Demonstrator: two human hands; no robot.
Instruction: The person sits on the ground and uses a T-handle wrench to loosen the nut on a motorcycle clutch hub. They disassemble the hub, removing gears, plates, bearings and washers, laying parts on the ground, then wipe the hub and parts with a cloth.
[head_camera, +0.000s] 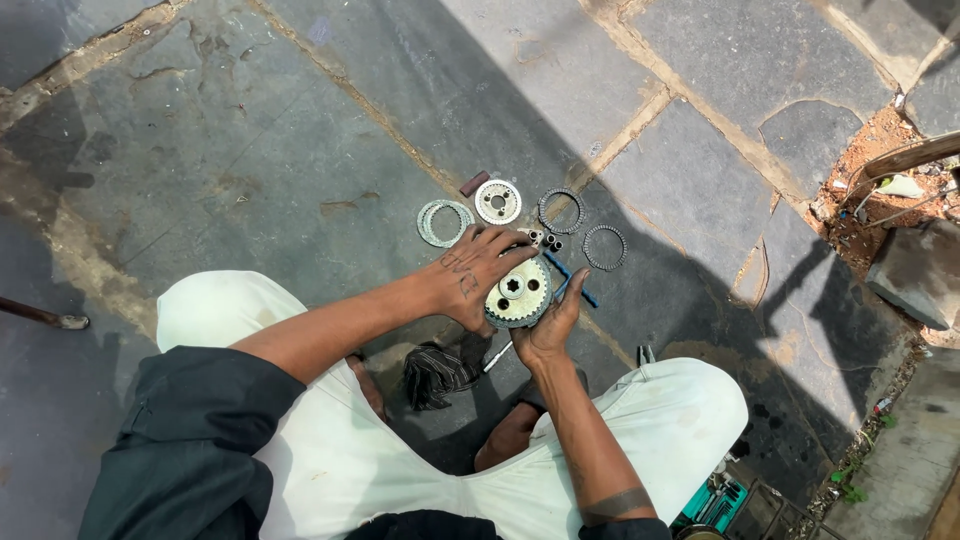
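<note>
The round toothed metal hub (518, 296) sits between both hands above the stone floor (250, 150), left hand (478, 272) closed over its top edge, right hand (553, 322) cupping it from below. It looks heavy, rigid and probably greasy, so the toothed rim gives the surest hold, not the flat face
</note>
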